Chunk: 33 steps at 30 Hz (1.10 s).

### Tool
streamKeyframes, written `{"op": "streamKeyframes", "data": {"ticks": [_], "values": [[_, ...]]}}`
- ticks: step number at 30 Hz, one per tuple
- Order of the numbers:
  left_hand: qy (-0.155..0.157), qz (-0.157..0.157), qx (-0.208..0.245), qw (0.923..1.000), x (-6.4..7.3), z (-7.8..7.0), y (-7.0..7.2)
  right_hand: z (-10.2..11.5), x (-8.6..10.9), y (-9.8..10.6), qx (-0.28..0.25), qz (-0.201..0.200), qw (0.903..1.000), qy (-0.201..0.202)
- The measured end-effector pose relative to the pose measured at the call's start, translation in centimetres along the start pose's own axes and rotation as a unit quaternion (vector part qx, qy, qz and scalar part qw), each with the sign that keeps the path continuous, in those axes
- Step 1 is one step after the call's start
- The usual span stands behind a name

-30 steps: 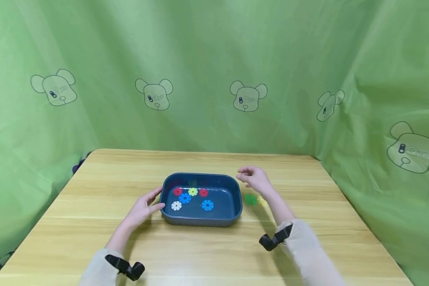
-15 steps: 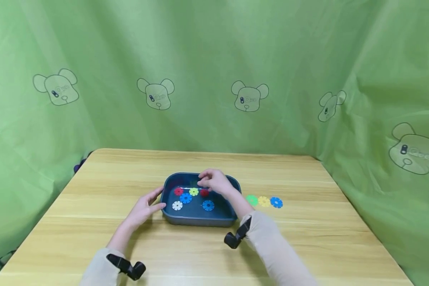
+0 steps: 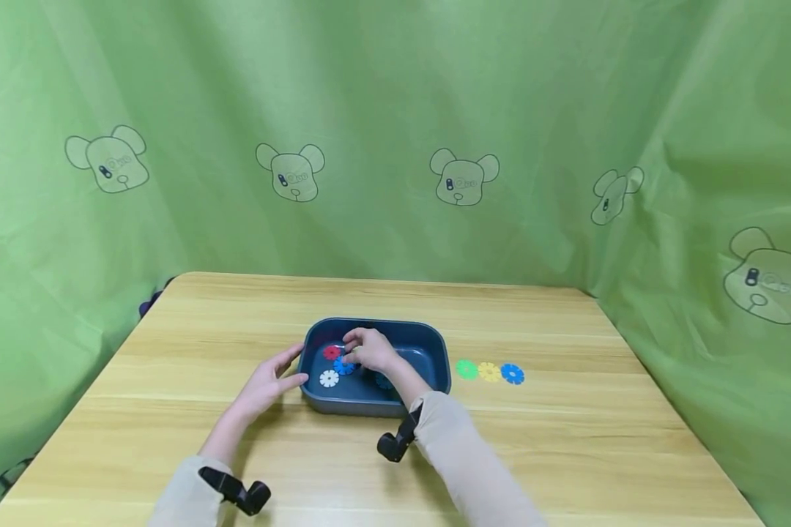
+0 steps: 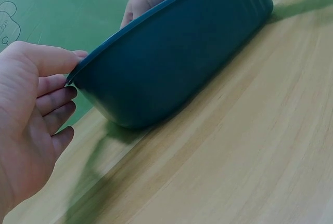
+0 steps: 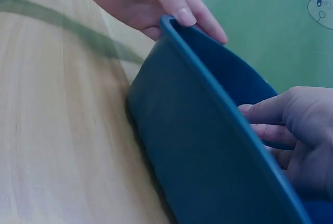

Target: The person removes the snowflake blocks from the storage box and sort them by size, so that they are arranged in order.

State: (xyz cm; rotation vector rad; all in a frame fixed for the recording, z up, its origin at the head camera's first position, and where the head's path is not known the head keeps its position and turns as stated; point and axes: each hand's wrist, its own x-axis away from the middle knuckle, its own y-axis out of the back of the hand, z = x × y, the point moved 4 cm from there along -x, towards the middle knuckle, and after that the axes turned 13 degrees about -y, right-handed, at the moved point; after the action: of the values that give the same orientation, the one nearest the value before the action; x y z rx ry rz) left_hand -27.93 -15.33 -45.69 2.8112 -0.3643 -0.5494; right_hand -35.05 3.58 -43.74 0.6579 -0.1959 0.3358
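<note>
My left hand (image 3: 264, 388) holds the left end of the dark blue bin (image 3: 349, 408), its thumb on the rim and the other fingers at the outer wall. Inside the bin, my right hand (image 3: 374, 351) has thumb and fingers spread over a yellow-green snowflake disc (image 3: 356, 350). Left of that hand lie a red snowflake disc (image 3: 332, 353), a blue one (image 3: 344, 367) and a white one (image 3: 329, 378). Another blue disc (image 3: 383, 381) is partly under the right hand. In the right wrist view, the bin wall (image 5: 192, 130) hides the right fingertips (image 5: 250, 108) only partly; no disc shows there.
Right of the bin, a green disc (image 3: 466, 369), a yellow disc (image 3: 489, 372) and a blue disc (image 3: 512, 374) lie in a row on the wooden table (image 3: 567, 439). A green curtain (image 3: 369, 241) hangs behind the table.
My right hand has moved left from beside the bin's right end into the bin, over the yellow-green disc, uncovering the row of discs outside. My left hand has stayed on the bin.
</note>
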Motion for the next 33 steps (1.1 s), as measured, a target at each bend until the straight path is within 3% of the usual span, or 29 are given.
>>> {"op": "streamKeyframes", "data": {"ticks": [13,23,29,33], "values": [[-0.003,-0.004,0.008,1.0000,0.0,0.1,0.0,-0.7,-0.3,-1.4,0.084,-0.005,0.9961,0.027],[0.003,-0.002,0.009,1.0000,0.0,0.1,0.0,-0.6,-0.1,-1.5,0.201,-0.028,0.9781,0.044],[0.005,-0.003,0.008,1.0000,0.0,0.2,0.0,-0.5,0.1,-1.3,0.218,-0.021,0.9754,0.025],[0.007,-0.007,0.008,0.9999,0.0,0.3,0.0,-0.4,0.3,-1.3,0.213,-0.013,0.9765,0.033]]}}
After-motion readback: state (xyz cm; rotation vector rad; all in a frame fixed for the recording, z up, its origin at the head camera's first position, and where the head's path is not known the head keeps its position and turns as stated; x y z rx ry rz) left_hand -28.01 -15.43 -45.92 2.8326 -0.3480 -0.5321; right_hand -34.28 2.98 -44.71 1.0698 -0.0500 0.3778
